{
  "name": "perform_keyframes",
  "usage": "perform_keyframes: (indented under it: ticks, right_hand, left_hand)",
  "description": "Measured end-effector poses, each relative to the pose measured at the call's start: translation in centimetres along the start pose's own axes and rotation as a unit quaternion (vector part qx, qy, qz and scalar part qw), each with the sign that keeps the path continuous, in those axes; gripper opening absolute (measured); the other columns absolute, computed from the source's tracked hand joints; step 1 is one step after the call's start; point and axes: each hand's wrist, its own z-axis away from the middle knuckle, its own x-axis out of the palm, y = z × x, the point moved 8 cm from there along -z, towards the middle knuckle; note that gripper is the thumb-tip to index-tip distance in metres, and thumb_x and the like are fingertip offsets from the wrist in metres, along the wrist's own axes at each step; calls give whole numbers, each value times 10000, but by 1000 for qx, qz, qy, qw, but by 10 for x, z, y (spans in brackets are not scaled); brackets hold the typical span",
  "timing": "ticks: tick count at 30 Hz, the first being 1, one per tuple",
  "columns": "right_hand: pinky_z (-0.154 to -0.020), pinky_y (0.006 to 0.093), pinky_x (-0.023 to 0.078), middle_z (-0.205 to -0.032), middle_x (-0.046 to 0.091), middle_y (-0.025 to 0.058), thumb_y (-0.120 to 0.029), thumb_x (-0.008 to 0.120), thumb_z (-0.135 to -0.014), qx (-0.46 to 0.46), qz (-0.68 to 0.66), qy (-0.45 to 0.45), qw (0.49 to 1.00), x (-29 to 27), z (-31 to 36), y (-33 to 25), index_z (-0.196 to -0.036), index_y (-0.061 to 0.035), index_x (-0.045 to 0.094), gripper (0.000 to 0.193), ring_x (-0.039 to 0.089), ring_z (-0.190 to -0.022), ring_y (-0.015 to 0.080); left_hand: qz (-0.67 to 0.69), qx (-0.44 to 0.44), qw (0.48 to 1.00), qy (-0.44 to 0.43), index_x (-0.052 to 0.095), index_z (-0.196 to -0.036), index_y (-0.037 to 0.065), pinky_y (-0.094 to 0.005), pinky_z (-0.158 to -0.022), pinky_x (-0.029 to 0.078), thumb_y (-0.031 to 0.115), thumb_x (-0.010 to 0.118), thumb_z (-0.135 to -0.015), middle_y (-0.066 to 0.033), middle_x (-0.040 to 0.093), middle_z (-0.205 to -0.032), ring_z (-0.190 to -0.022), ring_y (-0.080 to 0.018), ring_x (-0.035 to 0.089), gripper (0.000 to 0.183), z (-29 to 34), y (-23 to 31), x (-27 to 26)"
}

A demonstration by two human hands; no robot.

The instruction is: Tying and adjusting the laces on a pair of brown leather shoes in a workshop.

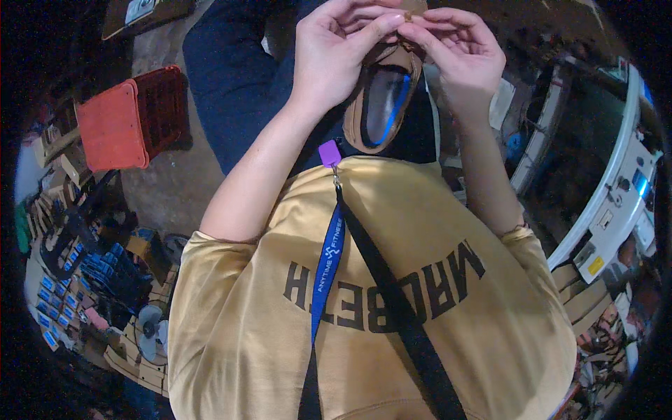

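Observation:
A tan shoe [381, 108] lies on my lap with its opening toward me, showing a dark insole and a blue strip along the inner right side. Over its front part, my left hand [327, 59] and my right hand [462, 59] meet, thumbs and fingertips pinched together. Between the fingertips shows a small brown piece [408, 15], too small and too hidden to tell whether it belongs to the shoe's lacing. The hands and the picture's upper edge hide the toe of the shoe.
A red plastic crate [115, 126] stands on the floor at the left. To the right is a pale machine or bench [602, 203] with a curved edge. Shelves with blue-labelled boxes [52, 301] fill the lower left. A purple tag [330, 153] hangs from my lanyard near the shoe's heel.

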Motion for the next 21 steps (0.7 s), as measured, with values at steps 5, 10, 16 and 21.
perform_keyframes:
  ticks: [5,10,16,21]
  right_hand:
    - [-771,256,582,-930,691,70,77,819,-831,-76,17,-9,997,6,0,-1,-1071,27,630,310,694,-840,123]
    - [-807,248,573,-1013,707,94,107,792,-840,-77,69,-31,994,8,2,-4,-1104,41,646,309,697,-906,125]
    - [-854,275,546,-1038,714,97,-11,741,-929,91,-17,-115,989,-4,-15,1,-1137,63,715,223,678,-885,143]
    - [-868,290,539,-1029,710,94,-16,729,-934,16,66,-227,972,-3,-30,-1,-1055,31,760,133,674,-958,159]
  left_hand:
    - [-57,-7,997,-46,720,-1151,-8,-247,-841,558,85,691,-1004,-41,740,-1015,-924,-89,683,177,0,3,-4]
    - [7,-97,994,-53,709,-1166,5,-236,-847,550,97,674,-1015,-40,732,-1031,-930,-92,682,180,-4,-12,-6]
    - [95,-117,987,-52,696,-1176,8,-224,-838,543,107,663,-1025,-34,725,-1033,-901,-89,674,183,-4,-31,-8]
    - [76,-135,987,-47,689,-1201,22,-220,-831,539,106,669,-1023,-22,725,-1026,-902,-82,671,197,0,-27,-3]
